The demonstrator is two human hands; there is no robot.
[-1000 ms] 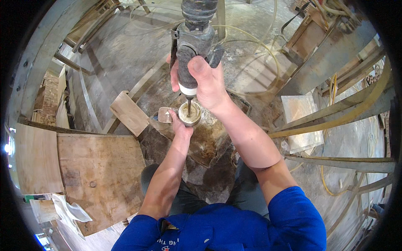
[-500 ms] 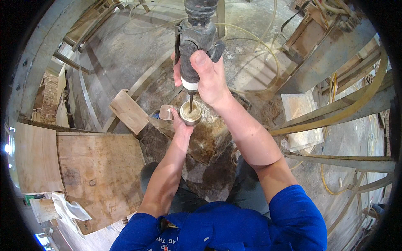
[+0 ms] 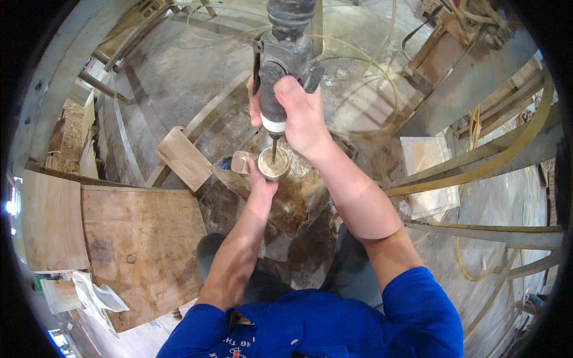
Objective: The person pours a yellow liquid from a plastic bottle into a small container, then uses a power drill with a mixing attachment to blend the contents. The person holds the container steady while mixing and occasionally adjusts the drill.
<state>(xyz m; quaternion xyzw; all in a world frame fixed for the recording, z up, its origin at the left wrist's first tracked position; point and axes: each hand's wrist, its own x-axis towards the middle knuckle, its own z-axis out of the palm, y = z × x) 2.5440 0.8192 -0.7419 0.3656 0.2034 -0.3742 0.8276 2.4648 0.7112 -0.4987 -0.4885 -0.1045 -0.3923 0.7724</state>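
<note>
My right hand (image 3: 303,116) is wrapped round the dark handpiece of a hanging rotary tool (image 3: 273,98) with a white collar. From its lower end a thin metal bit (image 3: 274,150) points down into a round, bowl-like piece (image 3: 275,162), pale inside with a raised rim. My left hand (image 3: 258,176) grips that piece from its left side, the thumb along its edge. Just left of those fingers is a small pale block (image 3: 240,161); I cannot tell whether it touches them. Beneath the hands lies a rough, brown stump-like surface (image 3: 290,206).
A wooden board (image 3: 183,158) slants at left, above a broad wooden panel (image 3: 143,244) with white cloth (image 3: 98,298) at its corner. Pale sheets (image 3: 428,173) lie at right beside curved metal bars (image 3: 483,230). A yellowish hose (image 3: 507,158) arcs there.
The handpiece and the bowl-like piece have shifted very slightly right in the picture. Both hands keep their holds, and the bit stays in the hollow.
</note>
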